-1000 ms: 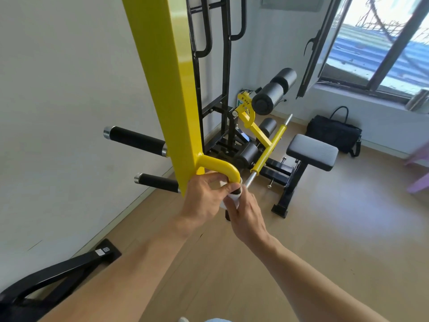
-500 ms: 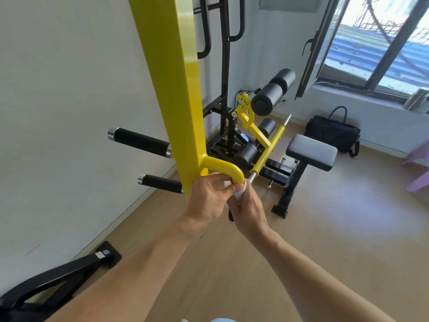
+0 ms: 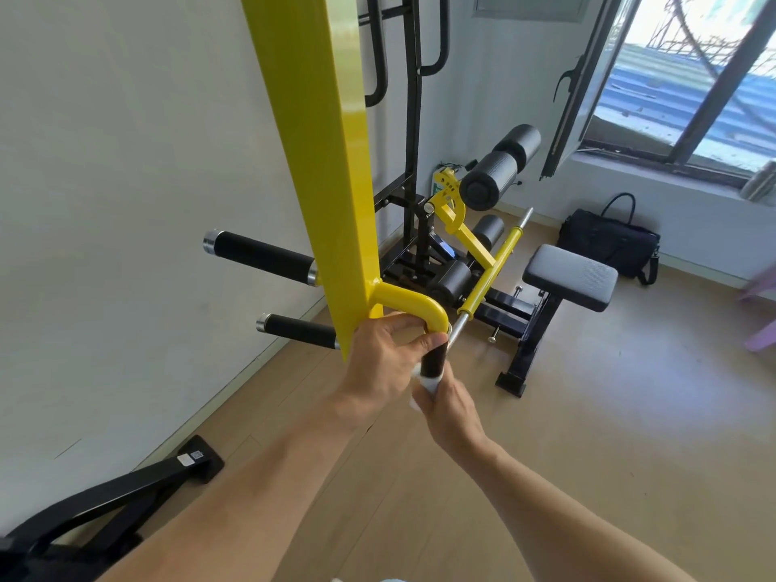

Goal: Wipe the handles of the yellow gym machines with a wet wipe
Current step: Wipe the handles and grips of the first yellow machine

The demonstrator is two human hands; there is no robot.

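White walls (image 3: 105,170), pale wood floor (image 3: 630,413), open sunlit window (image 3: 680,77), black bag (image 3: 609,241).

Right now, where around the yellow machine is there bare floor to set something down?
Bare wood floor lies open right of both arms, bordered by the bench's black foot and the black bag by the window wall. It is crowded at the black grip, where the left hand and right hand meet, and behind it among the machine frames.

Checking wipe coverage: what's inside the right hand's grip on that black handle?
The right hand wraps the black handle low down, with white wet wipe showing at its fingers. The handle's lower end and most of the wipe are covered.
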